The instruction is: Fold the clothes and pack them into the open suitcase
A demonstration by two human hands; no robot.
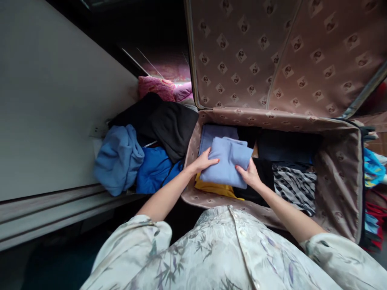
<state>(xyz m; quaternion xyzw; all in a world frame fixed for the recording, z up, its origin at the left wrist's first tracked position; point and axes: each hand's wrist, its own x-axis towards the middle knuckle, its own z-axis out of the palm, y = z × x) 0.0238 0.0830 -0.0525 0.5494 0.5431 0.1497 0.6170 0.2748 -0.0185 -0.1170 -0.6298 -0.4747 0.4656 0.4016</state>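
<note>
Shirt: white button-front garment with grey-green leaf print point(229, 249), worn by the person, nearest the camera
Left hand: bare hand point(202, 162) closed on the left side of the held item, thumb on top; the fingers underneath are hidden
Right hand: bare hand point(250, 175) gripping the right edge of the same item, thumb on top
Held item: folded periwinkle-blue cloth point(226, 161), between both hands, above the left part of the suitcase; contact with the clothes below cannot be told
Suitcase: open rectangular case with pinkish-brown printed lining point(341, 193), lid raised at the far side
Suitcase contents: mustard-yellow cloth point(216, 188) at the near left; black-and-white patterned cloth point(296, 185) right of centre; dark folded cloth point(290, 147) behind it
Left of suitcase: crumpled light-blue fabric point(117, 157), bright-blue fabric point(152, 167) and black fabric point(169, 125), heaped together
</note>
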